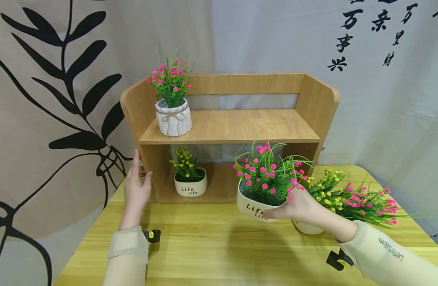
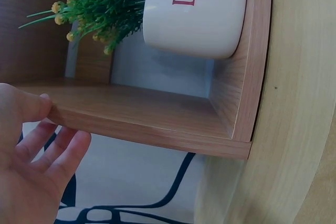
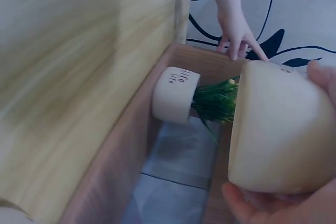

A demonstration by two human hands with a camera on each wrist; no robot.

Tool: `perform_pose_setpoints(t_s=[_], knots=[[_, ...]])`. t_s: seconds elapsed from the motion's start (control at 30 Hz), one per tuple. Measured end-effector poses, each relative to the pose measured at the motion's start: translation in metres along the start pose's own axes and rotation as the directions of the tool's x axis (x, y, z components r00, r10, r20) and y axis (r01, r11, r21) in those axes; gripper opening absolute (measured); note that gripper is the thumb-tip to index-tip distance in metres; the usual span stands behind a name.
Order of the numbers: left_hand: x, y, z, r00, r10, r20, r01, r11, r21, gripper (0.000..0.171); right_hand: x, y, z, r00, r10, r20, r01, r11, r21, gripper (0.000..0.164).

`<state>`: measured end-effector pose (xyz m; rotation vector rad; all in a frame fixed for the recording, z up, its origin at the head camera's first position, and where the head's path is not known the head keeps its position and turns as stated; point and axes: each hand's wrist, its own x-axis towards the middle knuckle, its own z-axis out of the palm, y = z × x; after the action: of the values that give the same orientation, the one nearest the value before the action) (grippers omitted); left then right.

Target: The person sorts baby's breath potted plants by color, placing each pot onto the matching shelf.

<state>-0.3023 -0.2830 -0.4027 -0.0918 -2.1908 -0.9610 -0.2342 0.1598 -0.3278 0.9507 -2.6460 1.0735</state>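
Note:
My right hand [image 1: 301, 204] holds a white "Life" pot [image 1: 252, 204] of pink artificial flowers, tilted, in front of the lower shelf's right part. In the right wrist view, fingers and thumb lie around this pot [image 3: 283, 129]. My left hand [image 1: 137, 190] grips the left side panel's front edge on the wooden shelf [image 1: 233, 137]; in the left wrist view the thumb lies at the edge and other fingers [image 2: 71, 150] outside. A similar pot with yellow flowers [image 1: 191, 186] stands on the lower level at the left. A white pot with pink flowers [image 1: 174, 119] stands on the top level's left.
On the table [image 1: 190, 246], right of the shelf, stand more potted artificial flowers, yellow [image 1: 329, 190] and pink [image 1: 374, 206], partly hidden by my right hand. Behind the shelf hangs a pale curtain [image 1: 258, 35] with black leaf drawings and characters.

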Motion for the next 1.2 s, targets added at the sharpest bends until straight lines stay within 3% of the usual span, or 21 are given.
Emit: perform_pose_setpoints(t_s=[0.13,0.17,0.27,0.37,0.4,0.47,0.8,0.97,1.2], knots=[[0.001,0.000,-0.001,1.000,0.001,0.002,-0.001,1.000,0.000,0.087,0.002,-0.009,-0.013,1.000,-0.013,0.028,0.012,0.999,0.033,0.068],[0.001,0.000,-0.001,1.000,0.000,0.002,0.000,1.000,0.000,0.087,0.002,-0.011,-0.016,0.999,-0.007,0.035,0.007,1.000,0.019,0.052],[0.001,0.001,-0.001,1.000,-0.003,0.000,0.003,1.000,0.000,0.088,0.004,-0.016,-0.024,0.999,-0.041,0.024,0.041,0.999,0.004,0.051],[0.001,0.001,-0.001,1.000,-0.009,-0.003,0.009,1.000,-0.005,0.088,0.007,-0.019,-0.031,0.998,-0.056,0.002,0.056,0.998,-0.006,0.054],[0.001,0.001,-0.001,1.000,-0.012,-0.003,0.012,1.000,-0.007,0.088,0.009,-0.019,-0.032,0.997,-0.076,-0.008,0.076,0.997,0.003,0.070],[0.002,0.001,-0.001,1.000,-0.018,-0.003,0.018,1.000,-0.013,0.088,0.011,-0.020,-0.035,0.995,-0.104,-0.015,0.104,0.995,0.004,0.075],[0.000,0.001,-0.001,0.999,-0.032,0.007,0.032,0.999,-0.017,0.090,0.018,-0.021,-0.043,0.965,-0.262,-0.008,0.262,0.965,-0.029,0.080],[0.000,0.000,-0.003,0.999,-0.036,0.021,0.036,0.999,-0.022,0.090,0.026,-0.020,-0.051,0.968,-0.249,0.013,0.249,0.968,-0.018,0.089],[-0.001,-0.003,-0.006,1.000,-0.005,0.026,0.006,1.000,-0.031,0.090,0.043,-0.020,-0.064,0.991,-0.127,0.044,0.126,0.992,0.022,0.091]])
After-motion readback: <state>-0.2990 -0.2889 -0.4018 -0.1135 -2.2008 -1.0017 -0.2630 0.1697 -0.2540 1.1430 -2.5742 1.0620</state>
